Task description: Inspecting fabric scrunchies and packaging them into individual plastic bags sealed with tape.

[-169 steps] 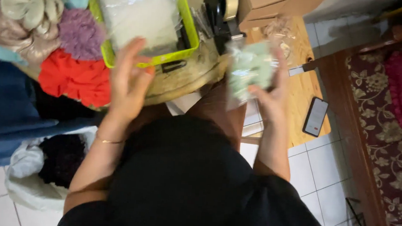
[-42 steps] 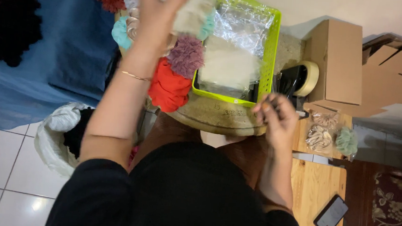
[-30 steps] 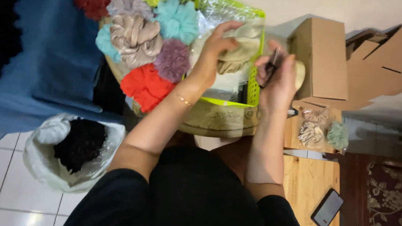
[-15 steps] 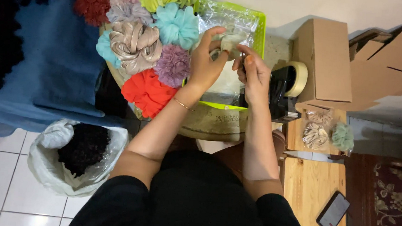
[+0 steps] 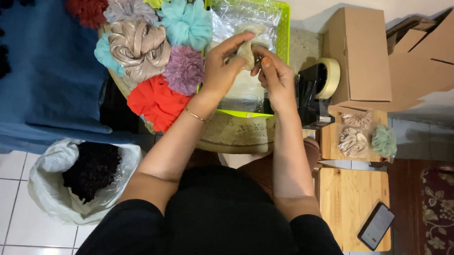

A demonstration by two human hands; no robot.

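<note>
I've got a beige scrunchie pinched between both hands, held just above the green basket, near its middle. Left hand is closed on its left side w/ thumb and fingertips; right hand is closed on its right side the same way. It looks like soft gathered fabric, so I judge it very light, floppy, not fragile and not slippery; it should squash and spring back. Best grip imo is on the bunched ruffle at two opposite sides, as now, not on a loose fold, which would just pull out

The basket is lined or filled w/ clear crinkly plastic bags; can't tell what else lies under them. It sits on a round table

Left of the basket, touching it, is a heap of scrunchies in red, purple, teal, tan, grey, pink and lime, piled against blue cloth. Right of the basket: a black tape dispenser w/ a tape roll, then a closed cardboard box and flat cardboard pieces

Lower right, a small wooden stool carries a phone; just above it lie bagged scrunchies, beige and green

On the tiled floor lower left, a white plastic bag stands open, holding dark fluffy stuff, prob. black scrunchies, can't be sure
</note>
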